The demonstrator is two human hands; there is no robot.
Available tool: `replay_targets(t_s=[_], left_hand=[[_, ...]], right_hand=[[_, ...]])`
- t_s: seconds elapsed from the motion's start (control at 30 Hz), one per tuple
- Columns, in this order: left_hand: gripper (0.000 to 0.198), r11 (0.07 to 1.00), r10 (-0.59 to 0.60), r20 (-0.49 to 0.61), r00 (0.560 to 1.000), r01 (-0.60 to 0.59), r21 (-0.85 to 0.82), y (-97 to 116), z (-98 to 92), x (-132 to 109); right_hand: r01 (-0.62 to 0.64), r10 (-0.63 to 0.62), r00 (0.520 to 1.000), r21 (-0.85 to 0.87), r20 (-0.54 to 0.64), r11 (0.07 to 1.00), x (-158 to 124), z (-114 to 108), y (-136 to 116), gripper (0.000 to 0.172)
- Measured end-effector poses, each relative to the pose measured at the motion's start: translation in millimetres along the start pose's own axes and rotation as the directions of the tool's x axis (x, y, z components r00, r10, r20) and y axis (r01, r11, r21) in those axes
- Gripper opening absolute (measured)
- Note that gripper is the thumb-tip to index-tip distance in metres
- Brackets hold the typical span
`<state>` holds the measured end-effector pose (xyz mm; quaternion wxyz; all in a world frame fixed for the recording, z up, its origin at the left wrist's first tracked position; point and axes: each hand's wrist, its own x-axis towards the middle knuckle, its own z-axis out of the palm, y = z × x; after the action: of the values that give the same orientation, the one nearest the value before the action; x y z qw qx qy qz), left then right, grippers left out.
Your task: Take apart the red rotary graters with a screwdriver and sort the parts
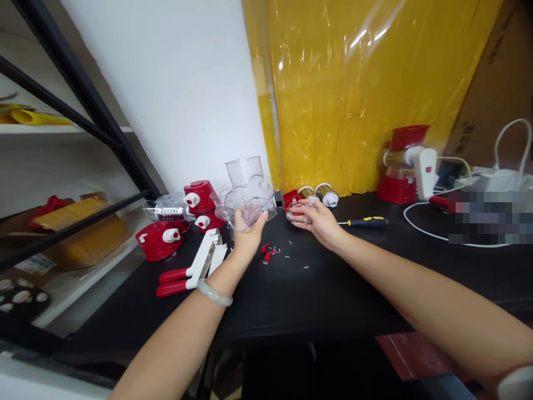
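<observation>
My left hand (249,233) is closed around a clear plastic grater housing (246,183), holding it tilted above the black table. My right hand (318,219) grips a small clear round plastic part (295,210) by its edge. Below and between the hands lie small red plastic pieces (267,253) and several tiny screws (287,256). Right of my right hand, a screwdriver (366,222) with a yellow and dark blue handle rests on the table. Two drum graters (327,194) lie behind that hand, beside a red part (290,198).
Red bases (160,240) and white cranks with red handles (194,272) lie at left. An assembled red-and-white rotary grater (402,166) stands at right, near a white cable (433,236). A yellow plastic curtain (353,100) hangs behind the table, and a black-framed shelf (83,89) flanks the left.
</observation>
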<state>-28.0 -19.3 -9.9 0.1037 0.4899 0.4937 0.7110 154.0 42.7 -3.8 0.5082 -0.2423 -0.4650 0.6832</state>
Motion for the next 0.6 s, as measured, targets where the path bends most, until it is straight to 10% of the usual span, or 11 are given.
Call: replay_targets(t_s=[0.2,0.6], left_hand=[[0.057,0.985,-0.08,0.033,0.996,0.084,-0.15,19.5,-2.7,1.0],[0.069,0.957,0.149,-0.143,0.979,-0.106,0.269,61.8,-21.8,37.0]], right_hand=[[0.066,-0.056,0.996,-0.128,0.073,0.99,4.2,-4.7,14.0,0.049],[0.081,-0.047,0.985,-0.203,0.164,0.976,11.4,-2.3,23.6,0.02]])
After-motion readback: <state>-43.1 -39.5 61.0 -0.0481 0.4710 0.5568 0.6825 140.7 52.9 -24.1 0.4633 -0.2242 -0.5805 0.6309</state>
